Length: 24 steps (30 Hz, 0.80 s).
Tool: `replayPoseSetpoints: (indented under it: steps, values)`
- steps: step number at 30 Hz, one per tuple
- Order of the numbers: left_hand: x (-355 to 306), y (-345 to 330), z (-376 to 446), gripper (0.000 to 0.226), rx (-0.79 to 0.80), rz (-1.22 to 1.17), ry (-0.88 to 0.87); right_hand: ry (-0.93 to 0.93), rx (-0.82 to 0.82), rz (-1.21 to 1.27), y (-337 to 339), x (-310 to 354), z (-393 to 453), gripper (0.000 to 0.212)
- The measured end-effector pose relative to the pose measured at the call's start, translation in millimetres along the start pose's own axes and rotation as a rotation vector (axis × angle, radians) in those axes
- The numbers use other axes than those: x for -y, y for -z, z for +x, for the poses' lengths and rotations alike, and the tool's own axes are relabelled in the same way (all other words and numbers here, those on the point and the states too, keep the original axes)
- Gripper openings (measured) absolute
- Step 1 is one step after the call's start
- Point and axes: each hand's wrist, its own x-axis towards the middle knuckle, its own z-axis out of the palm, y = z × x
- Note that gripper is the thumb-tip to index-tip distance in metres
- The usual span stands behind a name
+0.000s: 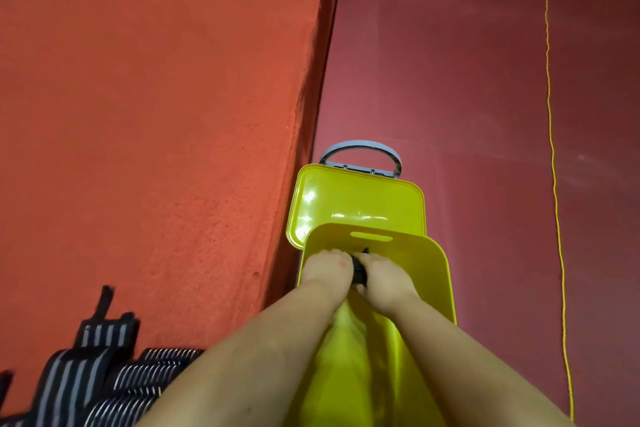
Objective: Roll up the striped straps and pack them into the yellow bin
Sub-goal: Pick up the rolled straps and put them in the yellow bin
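Beside orange bedding (156, 114), both hands, left hand (327, 269) and right hand (382, 274), grip a dark strap (359, 270) inside the yellow bin (433, 270).

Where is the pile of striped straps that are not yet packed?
In the head view, the striped straps lie at the lower left, on the orange surface, left of the left forearm and apart from the yellow bin.

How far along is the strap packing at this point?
Done: cannot tell, the yellow bin's inside is hidden by the arms. In hand: left hand and right hand both grip a dark strap roll over the bin. Left: a pile of striped straps lies unrolled at lower left.
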Motion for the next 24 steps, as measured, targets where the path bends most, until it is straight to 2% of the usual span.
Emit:
replayPoseSetpoints:
  steps: [6, 11, 16, 22, 24]
  values:
    - [1, -24, 25, 0.032, 0.101, 0.017, 0.037, -0.048, 0.056, 0.033, -30, -5, 21, 0.035]
    - [3, -31, 43, 0.036, 0.172, 0.008, 0.103, -0.076, 0.029, 0.030, -40, -6, 34, 0.027]
    - [4, -29, 49, 0.037, 0.160, 0.051, 0.115, -0.070, -0.025, 0.072, -44, -6, 40, 0.027]
    - [-2, -28, 53, 0.038, 0.095, 0.272, 0.061, -0.049, -0.082, 0.009, -46, -8, 41, 0.024]
    - [-3, -30, 53, 0.036, 0.088, 0.275, 0.066, -0.052, -0.090, 0.002, -46, -8, 38, 0.027]
